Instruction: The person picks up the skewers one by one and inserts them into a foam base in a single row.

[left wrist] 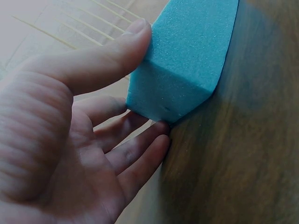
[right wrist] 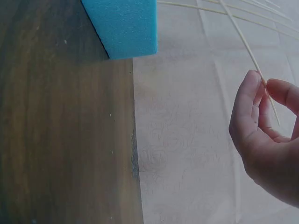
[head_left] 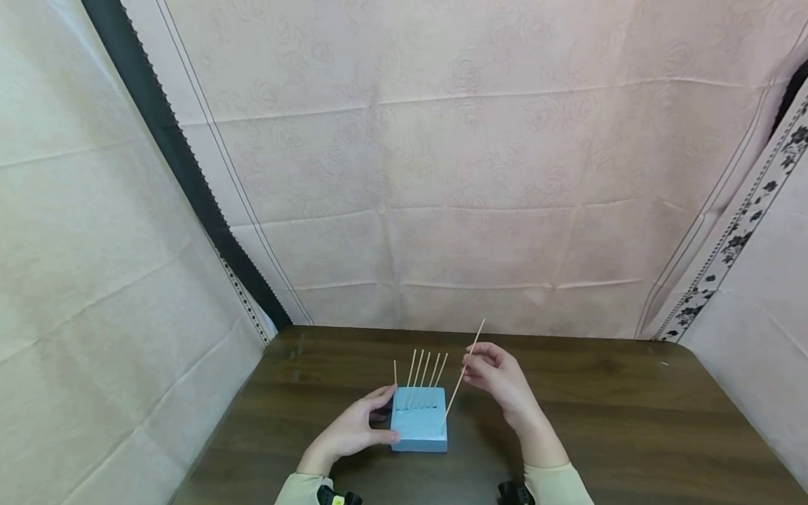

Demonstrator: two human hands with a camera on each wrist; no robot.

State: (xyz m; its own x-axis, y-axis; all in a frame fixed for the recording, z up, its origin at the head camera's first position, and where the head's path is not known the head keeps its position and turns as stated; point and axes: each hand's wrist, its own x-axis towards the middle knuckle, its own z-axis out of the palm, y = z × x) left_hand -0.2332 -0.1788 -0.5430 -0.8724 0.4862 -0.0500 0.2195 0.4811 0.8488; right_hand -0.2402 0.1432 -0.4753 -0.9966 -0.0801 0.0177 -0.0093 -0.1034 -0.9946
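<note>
A light blue foam block (head_left: 419, 425) stands on the table, gripped at its left side by my left hand (head_left: 353, 429). In the left wrist view the thumb presses one face of the block (left wrist: 187, 46) and the fingertips touch the opposite side. Several thin wooden skewers (head_left: 426, 369) stick up from the block's far part, with one skewer (head_left: 395, 373) apart at its left edge. My right hand (head_left: 500, 382) pinches another skewer (right wrist: 243, 37) between thumb and fingers. That skewer slants, its lower end by the block's right edge; whether it touches the foam I cannot tell.
The brown wooden table (head_left: 631, 421) spreads around the block. A pale patterned cloth (head_left: 480, 175) hangs behind its far edge, with further cloths (head_left: 113, 315) at the left and right sides. A dark strip (head_left: 189, 168) runs down between the left and back cloths.
</note>
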